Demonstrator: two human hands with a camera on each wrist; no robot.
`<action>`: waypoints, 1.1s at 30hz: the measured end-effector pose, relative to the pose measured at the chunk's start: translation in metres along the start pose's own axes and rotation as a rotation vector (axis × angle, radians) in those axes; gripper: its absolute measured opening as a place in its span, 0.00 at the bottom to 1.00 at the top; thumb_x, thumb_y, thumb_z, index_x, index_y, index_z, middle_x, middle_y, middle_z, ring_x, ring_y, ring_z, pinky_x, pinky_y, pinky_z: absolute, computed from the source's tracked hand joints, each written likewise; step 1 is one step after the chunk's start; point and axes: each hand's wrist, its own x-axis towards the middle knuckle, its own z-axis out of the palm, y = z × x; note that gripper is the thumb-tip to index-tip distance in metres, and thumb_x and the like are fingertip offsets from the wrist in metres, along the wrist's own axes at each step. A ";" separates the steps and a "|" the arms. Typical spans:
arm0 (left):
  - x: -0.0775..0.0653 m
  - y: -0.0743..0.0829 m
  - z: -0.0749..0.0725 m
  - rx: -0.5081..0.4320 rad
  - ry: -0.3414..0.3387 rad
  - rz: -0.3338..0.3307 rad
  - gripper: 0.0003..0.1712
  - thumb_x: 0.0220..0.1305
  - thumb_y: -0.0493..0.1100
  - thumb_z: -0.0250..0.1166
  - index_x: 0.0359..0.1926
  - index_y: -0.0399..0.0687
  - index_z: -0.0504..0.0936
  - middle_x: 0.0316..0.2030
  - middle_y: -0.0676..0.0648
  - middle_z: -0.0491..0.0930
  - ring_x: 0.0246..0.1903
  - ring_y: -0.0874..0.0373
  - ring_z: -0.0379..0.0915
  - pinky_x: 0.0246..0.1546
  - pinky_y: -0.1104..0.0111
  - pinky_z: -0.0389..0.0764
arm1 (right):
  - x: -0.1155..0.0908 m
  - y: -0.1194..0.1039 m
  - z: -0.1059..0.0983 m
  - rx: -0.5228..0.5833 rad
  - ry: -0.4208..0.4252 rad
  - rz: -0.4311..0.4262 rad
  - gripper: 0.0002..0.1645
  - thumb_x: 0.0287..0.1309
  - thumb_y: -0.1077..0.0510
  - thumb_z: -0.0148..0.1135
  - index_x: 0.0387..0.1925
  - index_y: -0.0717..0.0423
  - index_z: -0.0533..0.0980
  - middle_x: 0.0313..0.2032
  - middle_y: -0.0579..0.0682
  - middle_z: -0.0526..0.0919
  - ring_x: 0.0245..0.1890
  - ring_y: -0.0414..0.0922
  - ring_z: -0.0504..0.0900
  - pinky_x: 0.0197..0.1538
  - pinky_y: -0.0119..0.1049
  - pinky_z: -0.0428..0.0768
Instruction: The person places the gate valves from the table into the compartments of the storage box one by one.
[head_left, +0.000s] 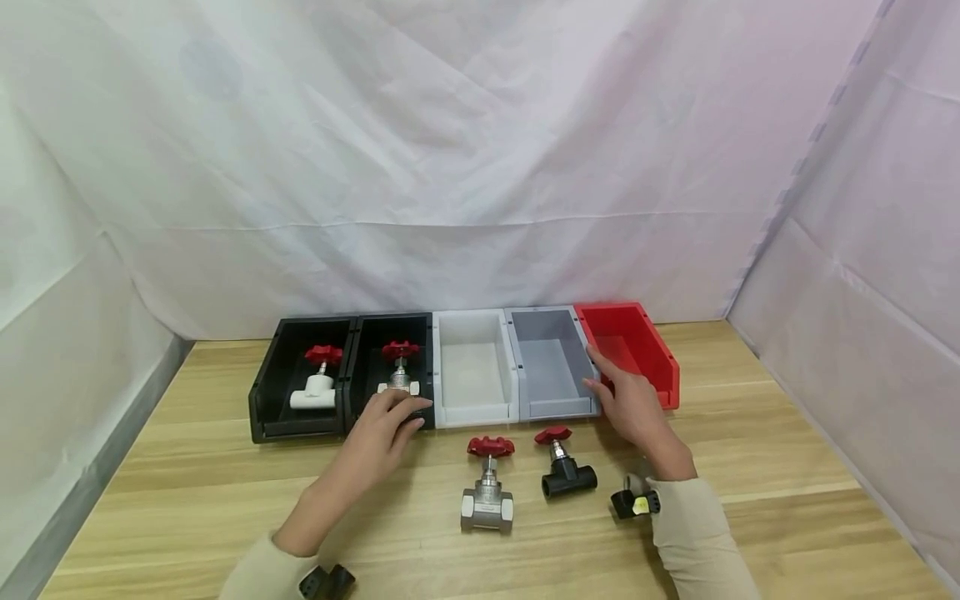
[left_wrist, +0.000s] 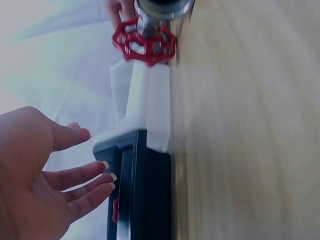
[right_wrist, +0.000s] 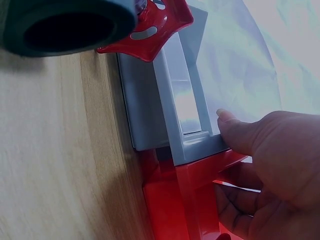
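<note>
My right hand (head_left: 635, 407) straddles the adjoining walls of the grey bin (head_left: 558, 408) and the red bin (head_left: 671, 392). Its thumb lies on the grey side, with curled fingers on the red side in the right wrist view. Over the front of the second black bin (head_left: 427, 417), my left hand (head_left: 380, 431) has fingers and thumb apart, holding nothing. Behind it in that bin stands a metal gate valve (head_left: 401, 375) with a red handwheel. On the table are a larger metal gate valve (head_left: 487, 500) and a black plastic valve (head_left: 567, 477), both with red handwheels.
A white plastic valve (head_left: 315, 390) sits in the leftmost black bin (head_left: 300, 427). The white bin (head_left: 476, 412) is mid-row. White cloth (head_left: 480, 167) hangs behind the bins and at both sides of the wooden table (head_left: 765, 467).
</note>
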 end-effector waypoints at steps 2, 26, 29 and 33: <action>-0.001 0.006 0.001 -0.014 -0.020 -0.001 0.13 0.59 0.34 0.67 0.47 0.43 0.82 0.41 0.43 0.75 0.43 0.48 0.71 0.43 0.55 0.76 | 0.000 0.001 0.000 0.001 -0.002 -0.001 0.41 0.59 0.54 0.65 0.71 0.48 0.60 0.22 0.45 0.76 0.27 0.46 0.75 0.42 0.48 0.81; -0.013 0.048 0.017 -0.341 -0.260 -0.045 0.19 0.62 0.38 0.65 0.55 0.50 0.79 0.42 0.48 0.72 0.32 0.61 0.70 0.31 0.73 0.76 | 0.000 0.002 0.001 -0.003 0.002 -0.007 0.41 0.59 0.53 0.66 0.71 0.48 0.60 0.21 0.44 0.76 0.25 0.45 0.74 0.41 0.47 0.81; -0.014 0.050 0.019 -0.368 -0.286 -0.034 0.19 0.62 0.39 0.65 0.55 0.50 0.79 0.42 0.47 0.73 0.34 0.57 0.73 0.33 0.72 0.77 | 0.001 0.002 0.001 -0.002 0.002 -0.007 0.41 0.59 0.53 0.66 0.71 0.48 0.60 0.20 0.44 0.75 0.25 0.45 0.73 0.41 0.47 0.81; -0.016 0.053 0.021 -0.407 -0.336 -0.041 0.20 0.64 0.43 0.64 0.57 0.50 0.78 0.43 0.47 0.73 0.37 0.54 0.74 0.35 0.72 0.77 | 0.001 0.002 0.001 0.000 0.007 -0.009 0.41 0.59 0.53 0.66 0.71 0.48 0.61 0.21 0.44 0.76 0.26 0.45 0.74 0.42 0.48 0.81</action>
